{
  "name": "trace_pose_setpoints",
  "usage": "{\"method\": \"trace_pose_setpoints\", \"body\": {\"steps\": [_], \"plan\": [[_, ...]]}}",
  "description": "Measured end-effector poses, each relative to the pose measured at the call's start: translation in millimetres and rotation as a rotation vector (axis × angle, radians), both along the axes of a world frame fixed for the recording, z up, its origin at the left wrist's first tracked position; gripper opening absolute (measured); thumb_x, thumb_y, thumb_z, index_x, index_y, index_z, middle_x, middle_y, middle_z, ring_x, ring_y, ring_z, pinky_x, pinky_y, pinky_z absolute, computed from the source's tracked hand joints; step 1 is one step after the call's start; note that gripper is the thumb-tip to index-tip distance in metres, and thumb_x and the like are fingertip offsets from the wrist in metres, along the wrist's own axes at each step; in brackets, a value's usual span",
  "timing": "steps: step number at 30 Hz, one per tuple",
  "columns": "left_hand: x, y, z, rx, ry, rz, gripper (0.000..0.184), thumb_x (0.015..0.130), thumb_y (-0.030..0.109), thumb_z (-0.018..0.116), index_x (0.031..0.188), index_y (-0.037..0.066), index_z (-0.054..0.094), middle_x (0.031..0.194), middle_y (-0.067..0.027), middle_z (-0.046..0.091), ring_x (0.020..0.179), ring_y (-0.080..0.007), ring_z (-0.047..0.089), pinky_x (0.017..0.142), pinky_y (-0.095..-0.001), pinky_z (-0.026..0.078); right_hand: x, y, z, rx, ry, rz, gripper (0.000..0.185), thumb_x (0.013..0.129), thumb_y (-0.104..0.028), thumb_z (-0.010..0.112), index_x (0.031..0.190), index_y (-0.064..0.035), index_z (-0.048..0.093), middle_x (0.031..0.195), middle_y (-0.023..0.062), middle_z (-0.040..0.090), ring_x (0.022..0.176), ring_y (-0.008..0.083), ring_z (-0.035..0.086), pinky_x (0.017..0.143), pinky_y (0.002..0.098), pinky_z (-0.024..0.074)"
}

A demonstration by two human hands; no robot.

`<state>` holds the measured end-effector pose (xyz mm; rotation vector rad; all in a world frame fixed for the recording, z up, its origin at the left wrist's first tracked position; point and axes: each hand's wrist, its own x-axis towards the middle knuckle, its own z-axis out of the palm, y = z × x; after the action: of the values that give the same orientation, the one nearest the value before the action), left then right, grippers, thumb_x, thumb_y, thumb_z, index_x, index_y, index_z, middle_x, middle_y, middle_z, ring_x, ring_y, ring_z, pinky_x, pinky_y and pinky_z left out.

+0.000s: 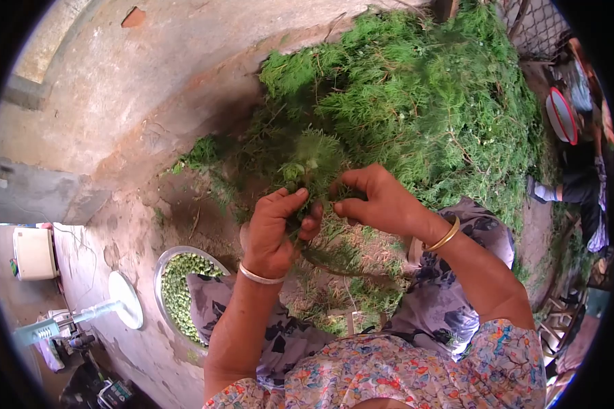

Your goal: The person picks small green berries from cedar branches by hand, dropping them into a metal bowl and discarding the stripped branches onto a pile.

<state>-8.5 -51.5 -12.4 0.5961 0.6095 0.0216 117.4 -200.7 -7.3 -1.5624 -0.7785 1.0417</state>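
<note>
My left hand (277, 228), with a pale bangle at the wrist, is closed around the stem of a green leafy sprig (314, 153) in front of me. Just to its right, my right hand (372, 201), with a gold bangle, has its thumb and index finger curled towards each other beside the sprig; whether anything is between them is too small to tell. A big heap of green feathery branches (423, 102) lies beyond my hands. By my left knee is a round metal basin (162, 286) holding many small green pieces (184, 283).
A rough wall (157, 75) runs along the left and back. At the left stand a white fan (124, 300) and a cream box (35, 253). Another person's leg (573, 194) and a red-rimmed round object (561, 116) are at the right. Loose sprigs litter the ground (361, 252).
</note>
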Motion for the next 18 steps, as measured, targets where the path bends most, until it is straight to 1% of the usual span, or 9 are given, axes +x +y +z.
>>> {"method": "trace_pose_setpoints", "body": {"steps": [1,3,4,6,7,10,11,14,18], "plan": [[-0.9,1.1,1.6,0.053,0.045,-0.028,0.011,0.09,0.008,0.052,0.097,-0.001,0.052,0.075,-0.0113,0.059,0.052,-0.0133,0.049,0.043,-0.0226,0.036,2.1,-1.0,-2.9,-0.001,0.0,0.001,0.018,0.08,-0.005,0.063,0.095,0.0064,0.061,0.07,0.0041,0.061,0.059,0.0091,0.057,0.05,0.0231,0.0439],[-6.2,6.2,-0.1,0.028,0.018,-0.024,0.011,0.089,0.007,0.053,0.097,0.0,0.054,0.076,-0.0097,0.059,0.053,-0.0129,0.05,0.044,-0.0219,0.037,9.7,-5.8,-11.1,-0.06,-0.495,0.025,0.02,0.082,-0.01,0.062,0.093,0.0071,0.061,0.069,0.0048,0.061,0.057,0.0085,0.056,0.052,0.0224,0.0454],[-7.8,7.9,0.8,0.004,-0.009,-0.021,0.011,0.089,0.006,0.055,0.098,0.0,0.056,0.076,-0.008,0.059,0.054,-0.0125,0.052,0.045,-0.0213,0.039,15.3,-10.3,-11.9,-0.062,-0.495,0.025,0.02,0.082,-0.01,0.062,0.093,0.0071,0.061,0.069,0.0048,0.061,0.057,0.0085,0.056,0.052,0.0224,0.0454],[-10.0,9.8,14.8,0.179,0.032,0.06,0.011,0.087,0.005,0.056,0.097,0.001,0.058,0.077,-0.0063,0.06,0.056,-0.0117,0.054,0.046,-0.021,0.041,23.2,-13.4,-8.3,-0.102,-0.378,-0.203,0.02,0.08,-0.014,0.063,0.086,0.0053,0.062,0.067,0.0071,0.062,0.057,0.0122,0.056,0.054,0.0286,0.0461],[-10.7,10.7,20.8,0.356,0.073,0.143,0.012,0.086,0.005,0.057,0.097,0.001,0.06,0.078,-0.0046,0.061,0.058,-0.011,0.056,0.048,-0.0208,0.042,23.7,-13.4,6.2,-0.148,-0.102,-0.28,0.022,0.083,-0.017,0.062,0.082,0.0045,0.061,0.066,0.0078,0.061,0.052,0.0109,0.053,0.046,0.0259,0.0428],[-10.4,7.5,14.3,0.586,0.041,0.096,0.014,0.085,0.004,0.058,0.099,0.001,0.061,0.082,-0.0042,0.063,0.062,-0.0108,0.057,0.05,-0.0205,0.046,30.0,-14.5,12.3,-0.09,0.295,-0.414,0.023,0.086,-0.02,0.061,0.081,0.0024,0.062,0.065,0.0077,0.06,0.049,0.0084,0.05,0.038,0.0216,0.036],[-9.9,4.1,12.9,0.583,0.044,0.097,0.014,0.085,0.004,0.058,0.099,0.001,0.061,0.082,-0.0042,0.063,0.062,-0.0108,0.057,0.05,-0.0205,0.046,28.7,-14.0,12.2,-0.05,0.31,-0.393,0.022,0.088,-0.021,0.06,0.082,0.0001,0.061,0.064,0.0071,0.059,0.048,0.006,0.048,0.035,0.0187,0.0302],[-6.1,-5.2,10.2,0.734,0.08,0.025,0.014,0.083,0.004,0.059,0.096,0.0,0.064,0.083,-0.0024,0.064,0.062,-0.0072,0.057,0.052,-0.0196,0.046,26.3,-11.4,16.2,0.071,0.492,-0.345,0.018,0.086,-0.018,0.063,0.083,-0.0002,0.062,0.064,0.0054,0.059,0.048,0.0055,0.048,0.035,0.0187,0.0308],[1.0,-16.5,6.0,0.838,0.063,-0.076,0.011,0.082,0.002,0.058,0.092,0.0,0.064,0.077,0.0001,0.062,0.06,-0.0044,0.054,0.051,-0.019,0.043,18.3,-4.3,16.3,0.076,0.358,-0.366,0.015,0.083,-0.014,0.068,0.083,-0.0003,0.063,0.062,0.0027,0.058,0.049,0.004,0.048,0.036,0.0188,0.0304]]}}
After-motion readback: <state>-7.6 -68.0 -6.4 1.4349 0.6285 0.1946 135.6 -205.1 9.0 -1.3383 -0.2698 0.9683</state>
